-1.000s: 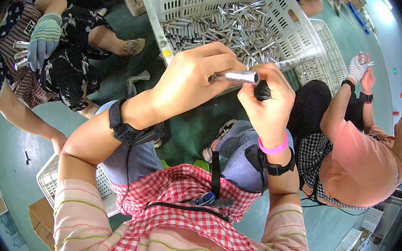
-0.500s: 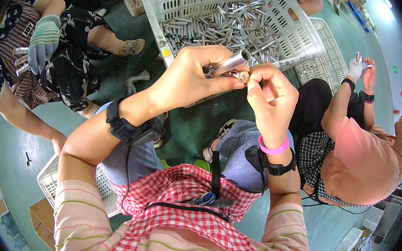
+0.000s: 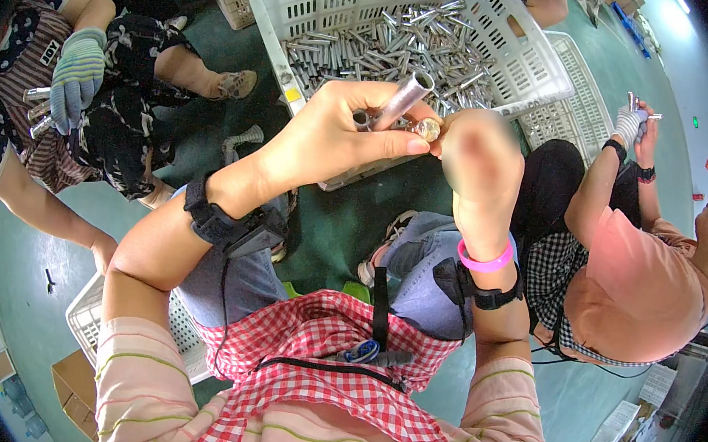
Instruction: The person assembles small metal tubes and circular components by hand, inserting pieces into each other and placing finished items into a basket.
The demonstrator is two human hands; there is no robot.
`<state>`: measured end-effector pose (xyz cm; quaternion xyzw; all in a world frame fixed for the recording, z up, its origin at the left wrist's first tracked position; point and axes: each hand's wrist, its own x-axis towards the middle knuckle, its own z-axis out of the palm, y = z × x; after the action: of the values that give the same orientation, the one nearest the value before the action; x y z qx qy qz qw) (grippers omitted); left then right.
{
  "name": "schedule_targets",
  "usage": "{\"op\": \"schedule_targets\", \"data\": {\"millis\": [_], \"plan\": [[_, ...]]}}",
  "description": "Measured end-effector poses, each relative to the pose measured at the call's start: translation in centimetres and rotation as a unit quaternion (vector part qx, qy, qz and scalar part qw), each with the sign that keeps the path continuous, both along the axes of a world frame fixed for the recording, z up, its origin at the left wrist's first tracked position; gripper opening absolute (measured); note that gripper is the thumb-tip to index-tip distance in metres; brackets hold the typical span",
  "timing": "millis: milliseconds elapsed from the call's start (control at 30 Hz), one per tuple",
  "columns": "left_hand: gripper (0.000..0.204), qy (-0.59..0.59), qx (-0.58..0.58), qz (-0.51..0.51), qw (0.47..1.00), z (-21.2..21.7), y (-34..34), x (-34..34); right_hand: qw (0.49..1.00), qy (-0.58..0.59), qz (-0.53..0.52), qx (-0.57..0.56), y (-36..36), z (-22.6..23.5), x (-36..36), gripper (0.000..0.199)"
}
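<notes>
tube (image 3: 403, 102) half-hidden in left hand (image 3: 337, 130)

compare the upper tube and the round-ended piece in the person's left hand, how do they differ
The upper tube shows a hollow open mouth; the round-ended piece shows a pale golden, closed-looking face. The upper tube points up and right; the round-ended piece points right, toward the blurred right hand. Both are shiny and held in the left hand.
</notes>
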<state>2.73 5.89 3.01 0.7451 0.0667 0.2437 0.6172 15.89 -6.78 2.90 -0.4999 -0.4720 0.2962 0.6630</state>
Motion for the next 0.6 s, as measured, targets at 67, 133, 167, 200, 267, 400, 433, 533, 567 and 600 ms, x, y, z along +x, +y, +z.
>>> {"op": "schedule_targets", "data": {"millis": [67,133,167,200,267,400,433,533,567,600], "plan": [[0.021,0.017,-0.012,-0.009,1.0,0.3,0.0,-0.2,1.0,-0.028,0.002,-0.002,0.0,0.0,0.4,0.004],[0.023,0.012,-0.011,-0.013,1.0,-0.2,-0.1,-0.2,0.998,-0.057,0.003,-0.004,0.0,0.0,0.5,0.006],[0.024,0.007,-0.011,-0.017,1.0,-0.4,-0.1,-0.2,0.997,-0.075,-0.01,0.018,0.1,0.0,0.5,0.007],[0.024,0.007,-0.011,-0.016,1.0,-0.3,-0.1,-0.2,0.995,-0.093,-0.022,0.041,0.2,0.0,0.5,0.009],[0.027,0.024,-0.017,-0.024,0.999,-0.1,-0.1,-0.1,0.991,-0.112,-0.039,0.069,0.4,-0.1,0.6,0.008],[0.03,-0.013,-0.028,-0.034,0.999,-0.1,-0.1,-0.1,0.981,-0.144,-0.052,0.123,0.2,-0.4,0.9,0.006],[0.031,0.021,-0.05,-0.041,0.998,0.5,-0.1,-0.3,0.983,-0.132,-0.065,0.106,0.3,-0.3,0.9,0.007],[0.034,0.04,-0.076,-0.031,0.996,0.2,-0.1,-0.5,0.991,-0.081,-0.098,0.043,0.6,0.2,-0.1,0.014],[0.034,0.025,-0.079,-0.015,0.996,0.1,-0.1,-0.6,0.991,-0.097,-0.092,-0.009,0.7,0.3,-0.2,0.017],[0.034,0.029,-0.077,-0.008,0.997,0.2,0.0,-0.6,0.988,-0.113,-0.083,-0.062,0.8,0.3,-0.2,0.021]]}}
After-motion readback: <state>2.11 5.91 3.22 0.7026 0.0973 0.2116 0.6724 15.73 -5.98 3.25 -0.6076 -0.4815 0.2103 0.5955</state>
